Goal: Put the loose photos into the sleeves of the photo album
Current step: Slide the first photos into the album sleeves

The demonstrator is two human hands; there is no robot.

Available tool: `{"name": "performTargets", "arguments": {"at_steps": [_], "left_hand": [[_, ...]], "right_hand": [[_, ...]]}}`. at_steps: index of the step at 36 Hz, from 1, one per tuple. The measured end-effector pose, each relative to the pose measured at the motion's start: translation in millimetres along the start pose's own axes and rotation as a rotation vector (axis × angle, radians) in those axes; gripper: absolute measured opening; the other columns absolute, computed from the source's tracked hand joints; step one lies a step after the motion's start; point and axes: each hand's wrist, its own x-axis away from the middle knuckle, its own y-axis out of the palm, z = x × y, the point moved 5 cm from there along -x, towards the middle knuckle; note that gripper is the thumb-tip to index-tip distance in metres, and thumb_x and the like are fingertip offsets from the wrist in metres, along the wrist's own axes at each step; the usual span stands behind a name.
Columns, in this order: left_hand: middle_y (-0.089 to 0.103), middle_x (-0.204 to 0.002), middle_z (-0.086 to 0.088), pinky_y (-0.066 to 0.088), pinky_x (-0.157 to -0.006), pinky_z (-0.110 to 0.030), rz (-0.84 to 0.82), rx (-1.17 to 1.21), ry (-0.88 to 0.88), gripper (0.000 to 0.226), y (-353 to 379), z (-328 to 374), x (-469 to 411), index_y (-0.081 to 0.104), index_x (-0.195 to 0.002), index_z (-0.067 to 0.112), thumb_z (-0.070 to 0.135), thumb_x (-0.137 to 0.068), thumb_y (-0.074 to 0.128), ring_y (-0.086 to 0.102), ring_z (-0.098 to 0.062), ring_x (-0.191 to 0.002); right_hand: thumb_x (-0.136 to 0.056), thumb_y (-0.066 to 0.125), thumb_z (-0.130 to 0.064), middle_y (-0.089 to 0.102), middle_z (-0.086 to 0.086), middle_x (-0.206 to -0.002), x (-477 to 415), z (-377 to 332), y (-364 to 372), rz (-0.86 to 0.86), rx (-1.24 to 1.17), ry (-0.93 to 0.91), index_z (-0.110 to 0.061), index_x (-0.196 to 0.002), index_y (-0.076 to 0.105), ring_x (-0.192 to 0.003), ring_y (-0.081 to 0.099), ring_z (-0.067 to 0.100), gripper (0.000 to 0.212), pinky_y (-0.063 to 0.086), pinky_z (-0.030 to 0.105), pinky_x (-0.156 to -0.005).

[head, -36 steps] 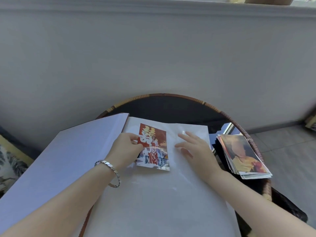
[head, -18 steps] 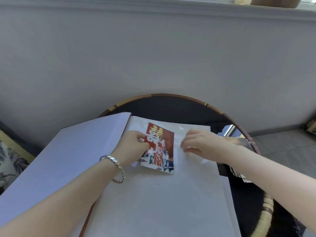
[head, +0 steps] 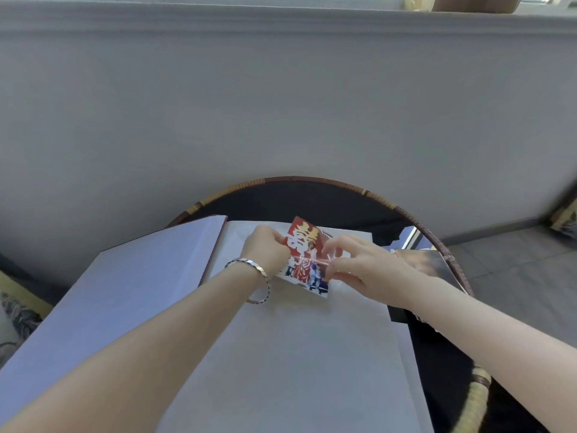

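Observation:
An open photo album with white pages lies on a round dark table. Near the top of its right page sits a red and gold photo, tilted. My left hand, with a silver bracelet on the wrist, grips the photo's left edge. My right hand pinches a thin clear sleeve film over the photo's right side, lifted slightly off the page. A stack of loose photos lies to the right, partly hidden by my right forearm.
The album's left page hangs past the table's rim on the left. The round table has a woven rattan rim and stands against a grey wall. Tiled floor lies to the right, a patterned cushion at far left.
The photo has shifted up and to the right on the page and tilted. My right hand went from flat on the page to pinching the clear film at the photo.

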Motion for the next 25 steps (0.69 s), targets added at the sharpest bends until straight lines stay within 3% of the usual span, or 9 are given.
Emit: {"name": "performTargets", "arguments": {"at_steps": [4, 7, 9, 12, 15, 20, 23, 25], "left_hand": [[0.065, -0.108, -0.008, 0.051, -0.069, -0.023, 0.074, 0.030, -0.028, 0.023, 9.3, -3.0, 1.1, 0.061, -0.115, 0.009, 0.015, -0.094, 0.052, 0.063, -0.018, -0.093], [0.063, -0.115, -0.008, 0.049, -0.072, -0.023, 0.153, 0.022, -0.003, 0.024, 11.0, -2.8, 6.2, 0.059, -0.117, 0.009, 0.012, -0.095, 0.050, 0.061, -0.018, -0.097], [0.063, -0.114, -0.008, 0.046, -0.070, -0.021, 0.201, -0.027, 0.083, 0.022, 6.8, 1.1, 9.0, 0.060, -0.114, 0.008, 0.012, -0.095, 0.049, 0.057, -0.014, -0.091], [0.064, -0.111, -0.006, 0.044, -0.070, -0.018, 0.251, -0.076, 0.183, 0.022, -0.2, 7.3, 12.2, 0.060, -0.113, 0.010, 0.018, -0.095, 0.049, 0.052, -0.008, -0.085], [0.063, -0.112, -0.005, 0.045, -0.072, -0.020, 0.231, -0.040, 0.165, 0.024, 2.6, 5.4, 11.3, 0.059, -0.115, 0.011, 0.021, -0.095, 0.049, 0.053, -0.007, -0.086], [0.066, -0.109, -0.006, 0.046, -0.062, -0.015, 0.112, 0.091, 0.068, 0.019, 19.0, -2.7, 13.8, 0.061, -0.111, 0.011, 0.014, -0.093, 0.054, 0.059, -0.013, -0.084], [0.065, -0.103, -0.006, 0.049, -0.063, -0.018, 0.026, 0.016, 0.099, 0.027, 28.0, 2.7, 19.0, 0.058, -0.117, 0.014, 0.018, -0.090, 0.060, 0.063, -0.015, -0.082], [0.065, -0.102, -0.004, 0.049, -0.069, -0.021, 0.067, -0.129, 0.191, 0.028, 26.7, 10.9, 22.2, 0.058, -0.117, 0.016, 0.025, -0.091, 0.059, 0.060, -0.013, -0.082]], "right_hand": [[-0.078, 0.074, -0.014, 0.059, 0.009, -0.112, 2.5, 0.8, 1.5, -0.012, 0.000, 0.061, -0.016, -0.084, 0.067, -0.094, 0.061, 0.025, 0.010, 0.043, 0.020, -0.069], [-0.086, 0.065, -0.019, 0.053, 0.008, -0.125, 1.2, 0.8, 4.3, -0.062, -0.041, 0.136, -0.014, -0.096, 0.067, -0.112, 0.054, 0.025, 0.011, 0.048, 0.025, -0.081], [-0.094, 0.053, -0.024, 0.043, 0.002, -0.136, -0.1, 0.8, 4.7, -0.104, -0.076, 0.189, -0.015, -0.109, 0.064, -0.124, 0.040, 0.017, 0.021, 0.036, 0.019, -0.092], [-0.097, 0.046, -0.027, 0.036, -0.003, -0.140, -2.5, -1.2, 2.1, -0.148, -0.089, 0.219, -0.018, -0.114, 0.060, -0.127, 0.031, 0.012, 0.024, 0.026, 0.012, -0.092], [-0.097, 0.045, -0.027, 0.036, -0.003, -0.139, -4.2, -3.3, 2.6, -0.175, -0.087, 0.228, -0.017, -0.112, 0.060, -0.127, 0.031, 0.013, 0.023, 0.029, 0.014, -0.093], [-0.097, 0.047, -0.022, 0.035, -0.002, -0.140, -7.5, -5.1, 3.5, -0.188, -0.119, 0.261, -0.017, -0.108, 0.061, -0.125, 0.033, 0.014, 0.018, 0.032, 0.016, -0.095], [-0.097, 0.048, -0.019, 0.035, -0.001, -0.140, -7.0, -5.8, 2.8, -0.168, -0.148, 0.285, -0.016, -0.108, 0.063, -0.124, 0.034, 0.014, 0.019, 0.028, 0.014, -0.093], [-0.096, 0.048, -0.018, 0.036, 0.000, -0.140, -4.4, -5.5, 2.8, -0.146, -0.200, 0.317, -0.016, -0.109, 0.063, -0.124, 0.034, 0.013, 0.020, 0.027, 0.012, -0.093]]}}
